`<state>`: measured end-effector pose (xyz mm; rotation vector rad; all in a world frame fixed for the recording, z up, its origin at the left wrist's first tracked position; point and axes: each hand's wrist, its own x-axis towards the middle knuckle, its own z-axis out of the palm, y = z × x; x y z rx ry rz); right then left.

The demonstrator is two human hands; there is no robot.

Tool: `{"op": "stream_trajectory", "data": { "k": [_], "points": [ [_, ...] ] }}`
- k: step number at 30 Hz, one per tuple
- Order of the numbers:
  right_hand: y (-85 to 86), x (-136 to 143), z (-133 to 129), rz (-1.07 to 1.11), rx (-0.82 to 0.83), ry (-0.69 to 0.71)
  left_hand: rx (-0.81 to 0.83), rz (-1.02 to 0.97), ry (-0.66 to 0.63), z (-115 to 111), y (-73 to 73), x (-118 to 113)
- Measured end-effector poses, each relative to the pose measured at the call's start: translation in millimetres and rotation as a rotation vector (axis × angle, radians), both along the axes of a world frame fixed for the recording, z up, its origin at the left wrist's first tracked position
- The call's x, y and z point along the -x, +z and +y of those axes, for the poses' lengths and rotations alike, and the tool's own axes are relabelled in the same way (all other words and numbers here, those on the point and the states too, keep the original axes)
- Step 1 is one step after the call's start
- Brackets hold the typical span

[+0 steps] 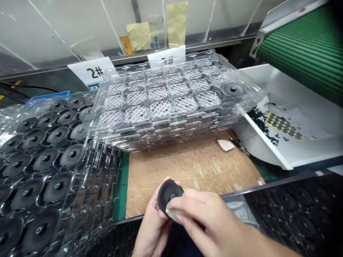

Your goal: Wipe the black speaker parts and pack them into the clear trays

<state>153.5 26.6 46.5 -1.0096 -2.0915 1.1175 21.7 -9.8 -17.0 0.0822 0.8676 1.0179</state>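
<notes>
Low in the view, my left hand (154, 223) is closed around a black oval part (166, 192) with a small raised stub at its centre. My right hand (211, 214) pinches a small whitish pad or cloth (173, 215) and presses it on the part's near side. Its fingers cover some of the part's surface. Beneath and beyond both hands lies a brown cardboard sheet (171, 167). Behind it rises a stack of clear plastic trays (160, 123), whose top tray has one black oval part (232, 89) in a right-hand pocket.
Filled trays of black parts (45, 159) stand at left. A whitish wedge (225, 145) and a slim dark tool (239, 146) lie on the cardboard's right. A white bin (308, 150) holds black scraps and a yellow sticker sheet (284, 126). A green ribbed conveyor (302, 46) overhangs it.
</notes>
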Motion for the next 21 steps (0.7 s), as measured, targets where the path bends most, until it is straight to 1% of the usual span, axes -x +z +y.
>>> {"op": "stream_trajectory", "data": {
  "k": [1,2,4,5,6,7,9,10,11,12,14,15,16,18,19,21],
  "points": [
    [2.1,0,0,-0.036,0.017,0.006,-0.006,0.017,-0.003,0,3.4,-2],
    [2.9,0,1,-0.054,-0.008,-0.027,-0.021,0.029,-0.009,0,7.0,-4],
    [2.6,0,0,-0.036,-0.129,-0.117,-0.066,0.045,-0.036,1,14.4,-7],
    [2.5,-1,-1,0.005,-0.186,-0.137,-0.080,0.059,-0.047,1,17.7,-7],
    [2.8,-2,-4,0.048,-0.209,-0.134,-0.082,0.085,-0.050,2,20.4,-7],
    [3.5,-4,-7,0.079,-0.188,-0.103,-0.075,0.116,-0.045,2,22.2,-6],
    [5.4,-8,-10,0.088,-0.056,-0.016,-0.066,0.164,-0.026,1,23.1,-4],
    [6.0,-9,-10,0.070,0.002,-0.003,-0.070,0.170,-0.026,0,22.4,-4],
    [6.2,-9,-9,0.053,0.025,-0.022,-0.081,0.163,-0.042,0,21.5,-5],
    [5.9,-8,-7,0.049,0.001,-0.062,-0.092,0.146,-0.066,-1,20.8,-6],
    [5.3,-6,-4,0.087,-0.124,-0.131,-0.102,0.116,-0.112,-1,21.6,-8],
    [5.5,-6,-4,0.111,-0.172,-0.127,-0.095,0.116,-0.117,-1,23.3,-9],
    [6.3,-9,-5,0.126,-0.183,-0.084,-0.081,0.127,-0.104,-1,25.8,-9],
    [9.7,-19,-10,0.103,-0.118,0.026,-0.039,0.161,-0.059,-2,31.9,-9],
    [11.8,-25,-13,0.062,-0.067,0.034,-0.022,0.172,-0.049,-2,34.7,-9],
    [15.9,-38,-18,-0.046,-0.016,-0.051,-0.015,0.168,-0.068,-2,38.2,-11]
  ]
}}
